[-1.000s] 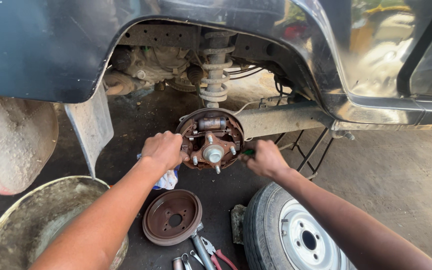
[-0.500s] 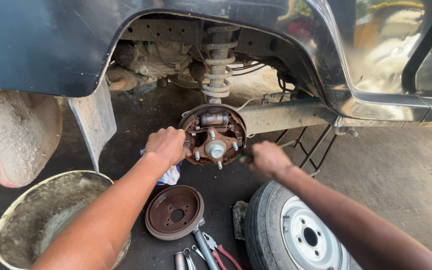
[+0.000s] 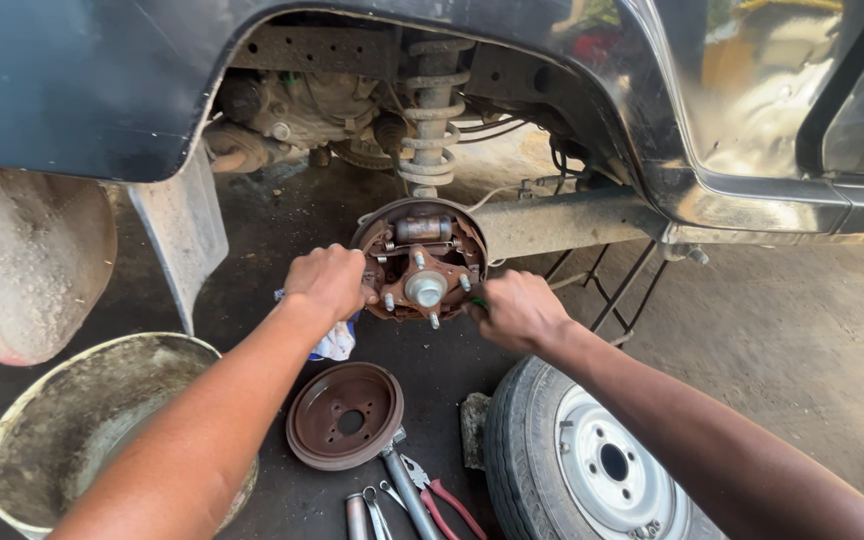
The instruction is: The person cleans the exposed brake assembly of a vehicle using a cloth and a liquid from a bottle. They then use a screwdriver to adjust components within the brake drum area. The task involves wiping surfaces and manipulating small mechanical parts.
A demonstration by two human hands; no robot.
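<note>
An exposed rusty drum brake assembly [image 3: 420,262] with hub and studs sits under the wheel arch of a dark car. My left hand [image 3: 327,281] is closed against the left rim of the assembly, with a white and blue rag [image 3: 333,342] hanging below it. My right hand [image 3: 514,308] is closed at the assembly's lower right edge, gripping a small green-handled tool [image 3: 476,301] that is mostly hidden in the fist. A removed brown brake drum [image 3: 344,415] lies on the ground just below.
A removed wheel with tyre [image 3: 577,460] lies at bottom right. Pliers with red handles [image 3: 435,497] and other tools lie beside the drum. A dirty round basin [image 3: 72,420] sits bottom left. A mud flap [image 3: 184,225] hangs left; a metal stand [image 3: 617,285] is behind.
My right hand has moved back up to the lower right edge of the brake assembly after dropping slightly away. My left hand stays on the left rim.
</note>
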